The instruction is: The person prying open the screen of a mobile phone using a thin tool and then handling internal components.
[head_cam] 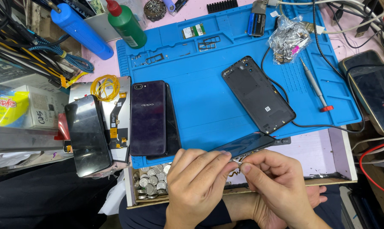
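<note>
The dark smartphone (245,145) is held edge-up at the near edge of the blue repair mat (200,97), above an open drawer; the left hand (196,182) has its grip closed around the lower end of the phone, fingers folded over the body; the right hand (277,182) pinches a small metal tool (238,161) against the phone's side edge, its grip narrow, thumb and forefinger tight on the tool. The tool's tip is too small to identify.

Behind, on the mat, lies a detached black back cover (257,94), inner face up; to the left a purple phone (148,117) rests on another dark handset; farther left a loose black screen panel (86,135) overlaps a display assembly. A screwdriver (314,85) with a red cap lies at the right; a pile of coins (151,183) sits in the drawer under the left hand.

Risk, as judged: the tool could slip off the thin edge and scratch the glass or jab a finger, because the phone is unsupported in the air; a small freed part could drop into the drawer among the coins and be lost.
</note>
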